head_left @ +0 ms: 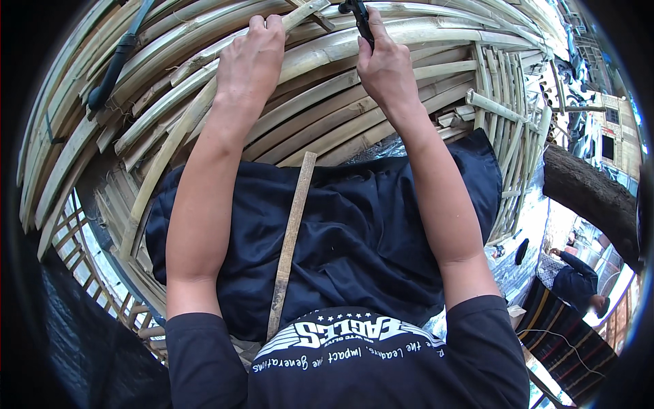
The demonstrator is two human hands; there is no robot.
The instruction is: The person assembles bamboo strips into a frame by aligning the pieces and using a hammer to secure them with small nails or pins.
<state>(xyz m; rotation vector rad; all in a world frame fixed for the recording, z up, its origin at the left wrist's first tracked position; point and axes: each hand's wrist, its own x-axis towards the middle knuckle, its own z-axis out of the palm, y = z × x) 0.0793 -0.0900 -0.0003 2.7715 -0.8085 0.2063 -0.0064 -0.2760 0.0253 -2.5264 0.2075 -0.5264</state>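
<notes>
My left hand (251,65) is closed at the upper middle, its fingers curled around a pale bamboo strip (306,12) that sticks out toward the right. To its right, my right hand (387,61) grips a small black tool (362,24); the upper edge cuts off part of it, so its kind is unclear. Both hands are above a broad bed of long split-bamboo slats (320,61). A separate flat bamboo stick (293,238) lies lengthwise across the dark shiny cloth (354,232) over my lap.
A long tool with a black grip (112,75) rests on the slats at the left. Woven bamboo lattice (507,129) rises at the right, beside a thick dark log (589,198). Another person (575,276) is farther off at the right, near a striped dark cloth (562,341).
</notes>
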